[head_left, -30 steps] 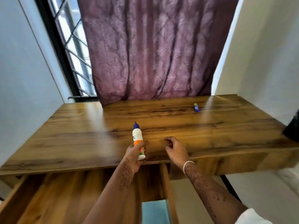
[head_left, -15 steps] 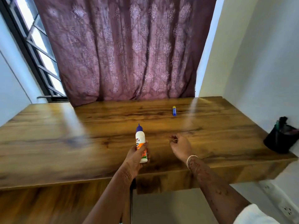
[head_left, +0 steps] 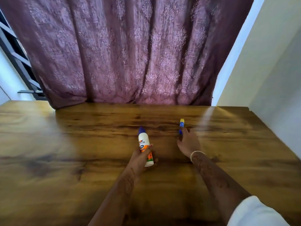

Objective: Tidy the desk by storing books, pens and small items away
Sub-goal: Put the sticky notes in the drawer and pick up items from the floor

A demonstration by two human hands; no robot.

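From my feed, the biggest thing is the mauve patterned curtain [head_left: 130,54], which hangs across the back and comes down to the far edge of the wooden desk [head_left: 65,160]. The desk fills the whole lower half of the view, and its grain is smeared by motion blur. A pale wall [head_left: 268,70] closes in on the right, and a strip of dark window frame [head_left: 17,62] shows at the far left beside the curtain. Both bare forearms reach forward over the desktop, and the right one comes out of a white sleeve [head_left: 254,212] at the bottom corner. The left hand [head_left: 140,159] is wrapped around the lower half of a white glue bottle [head_left: 143,142] with an orange label and a blue pointed cap. It holds the bottle near the middle of the desk, tilted with the cap pointing away from me. I cannot tell whether the bottle's base touches the wood. The right hand [head_left: 189,142] is stretched further out, with its fingers at the near end of a small blue stick with a yellow cap [head_left: 181,123]. That stick lies on the desk just right of centre, well short of the curtain. I cannot tell whether those fingers have closed on the stick or only touch it. A thin white bangle [head_left: 195,153] circles the right wrist.
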